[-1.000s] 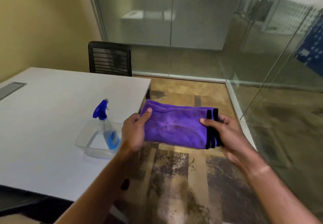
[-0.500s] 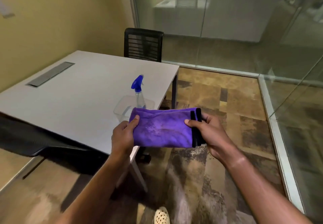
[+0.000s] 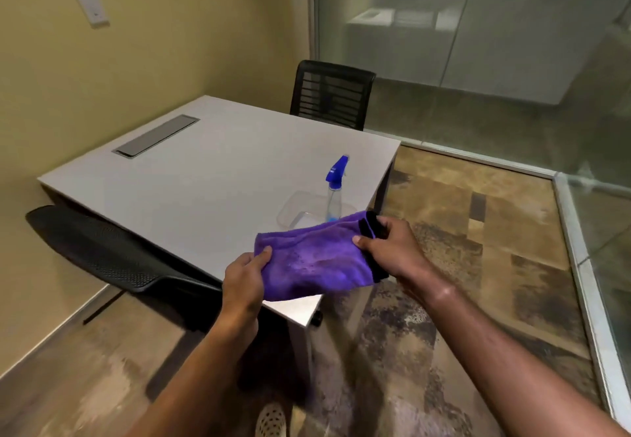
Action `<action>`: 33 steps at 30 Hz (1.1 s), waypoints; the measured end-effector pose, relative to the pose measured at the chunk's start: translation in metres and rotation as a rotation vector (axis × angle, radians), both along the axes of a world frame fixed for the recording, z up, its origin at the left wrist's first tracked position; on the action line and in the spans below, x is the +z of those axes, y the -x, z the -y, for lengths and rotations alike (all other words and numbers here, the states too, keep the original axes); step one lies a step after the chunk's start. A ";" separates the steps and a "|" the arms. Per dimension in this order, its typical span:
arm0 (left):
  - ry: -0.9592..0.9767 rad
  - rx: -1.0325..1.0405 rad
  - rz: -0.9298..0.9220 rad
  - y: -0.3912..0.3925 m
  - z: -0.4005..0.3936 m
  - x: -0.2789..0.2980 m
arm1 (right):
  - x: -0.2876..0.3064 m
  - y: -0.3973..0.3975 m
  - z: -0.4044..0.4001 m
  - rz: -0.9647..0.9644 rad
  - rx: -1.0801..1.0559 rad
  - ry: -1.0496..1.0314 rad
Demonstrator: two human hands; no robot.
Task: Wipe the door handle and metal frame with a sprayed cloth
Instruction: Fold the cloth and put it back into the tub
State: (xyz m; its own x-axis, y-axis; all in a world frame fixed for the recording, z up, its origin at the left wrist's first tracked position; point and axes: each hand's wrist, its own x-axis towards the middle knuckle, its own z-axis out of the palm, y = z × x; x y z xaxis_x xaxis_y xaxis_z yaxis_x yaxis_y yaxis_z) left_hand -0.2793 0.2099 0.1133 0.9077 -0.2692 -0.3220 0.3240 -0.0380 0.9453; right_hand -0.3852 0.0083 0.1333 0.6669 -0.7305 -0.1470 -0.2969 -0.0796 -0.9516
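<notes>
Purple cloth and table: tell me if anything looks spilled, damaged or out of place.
Nothing stands out. Both hands, left and right, grip the folded purple cloth, which shows darker damp-looking speckles. The spray bottle stands upright in a clear tray on the table.

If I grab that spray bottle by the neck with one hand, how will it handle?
The spray bottle stands tall and narrow in a clear tray, so a sideways nudge would probably tip it. Only its lower part looks blue with liquid, so it is likely light. The smooth clear plastic may be slippery; both hands currently hold the purple cloth.
</notes>
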 end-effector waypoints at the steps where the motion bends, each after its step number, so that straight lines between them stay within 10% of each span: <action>1: -0.004 -0.006 -0.013 -0.011 -0.002 -0.003 | -0.002 -0.015 -0.001 -0.026 0.009 0.030; 33: -0.218 -0.222 -0.212 -0.211 0.097 -0.089 | -0.070 -0.306 0.066 -0.603 0.065 0.707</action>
State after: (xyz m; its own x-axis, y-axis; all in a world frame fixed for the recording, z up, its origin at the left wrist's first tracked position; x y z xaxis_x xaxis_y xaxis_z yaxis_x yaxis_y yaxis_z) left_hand -0.0686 0.1133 0.0243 0.7420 -0.3565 -0.5678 0.4726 -0.3226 0.8201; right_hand -0.0788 -0.0574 0.0628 0.6654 -0.7463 -0.0169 -0.6999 -0.6159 -0.3616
